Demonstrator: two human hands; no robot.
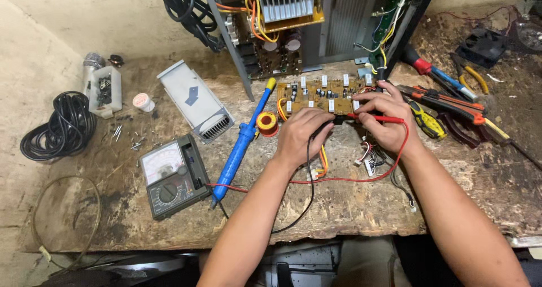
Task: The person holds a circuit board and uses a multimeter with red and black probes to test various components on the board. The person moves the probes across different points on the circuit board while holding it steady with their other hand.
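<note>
Worn wooden surface [339, 202] at frame centre carries our circuit board [324, 94], where our right hand [384, 120] pinches the red probe [375, 118] and our left hand [302, 134] grips the black one; steady tips.

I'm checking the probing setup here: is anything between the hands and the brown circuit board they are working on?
Nothing visible stands in the way. The left hand and right hand both rest at the near edge of the circuit board, the right holding a red probe. The solder spool and blue soldering iron lie off to the left.
</note>
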